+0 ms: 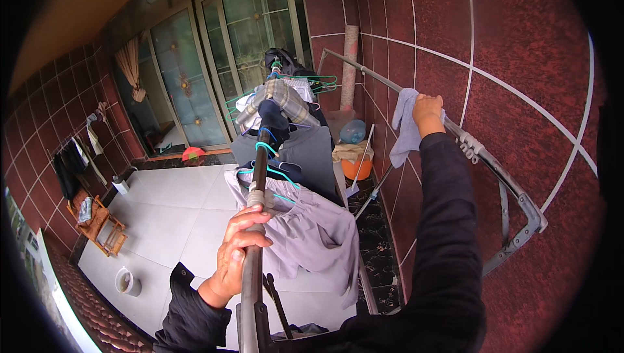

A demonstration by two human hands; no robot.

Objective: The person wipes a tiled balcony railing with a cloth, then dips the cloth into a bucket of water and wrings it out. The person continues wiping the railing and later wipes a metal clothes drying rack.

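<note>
My right hand (429, 114) is closed over a pale grey-lilac cloth (404, 135), which hangs folded over the right rail (380, 79) of a metal clothes rack beside the wall. With its fingers curled over the top, my left hand (229, 262) holds the left metal rail (251, 281). Just beyond that hand, a pale lilac garment (312, 226) hangs from a turquoise hanger (283, 175). Farther along the same rail are a dark grey garment (292, 155), a plaid garment (286, 100) and several green hangers (325, 83).
Dark red tiled wall (435, 15) stands close on the right. An orange basin (356, 167) and a blue round object (352, 132) sit beyond the rack. On the left are a wooden chair (104, 223) and a white bucket (128, 283). Glass sliding doors (260, 28) stand ahead.
</note>
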